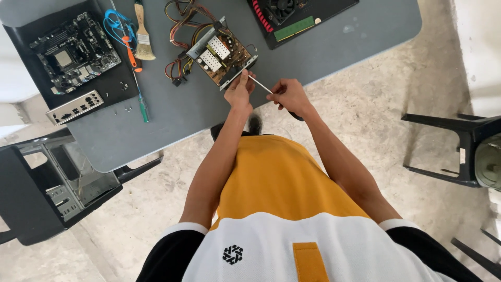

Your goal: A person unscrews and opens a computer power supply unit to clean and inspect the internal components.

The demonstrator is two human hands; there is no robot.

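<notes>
Looking down past my yellow and white shirt (282, 209), both my arms reach forward to the near edge of a grey table (172, 120). My right hand (290, 96) is closed around the handle of a screwdriver (261, 85), whose thin shaft slants up and left toward my left hand (239, 93). My left fingers are pinched on the near corner of an opened power supply (222, 52), a metal frame with a brown board and pale heat sinks, lying tilted close to the table's near edge. The screwdriver tip meets that corner where my fingers hold it. Bare table lies to the left of my hands, and rough concrete floor (365, 99) is open to the right. A bundle of coloured wires (180, 47) trails off the supply's left side. Farther left lie a green screwdriver (142, 104), a brush (142, 36) and a blue coiled cord (116, 23), then a motherboard (75, 52) on a black mat with a metal port plate (75, 107) at its near edge. At the far edge sits another board (292, 18) with a fan. An open computer case (57, 183) stands on the floor at left, just beside the table's corner; a dark chair (464, 151) stands well apart at right.
</notes>
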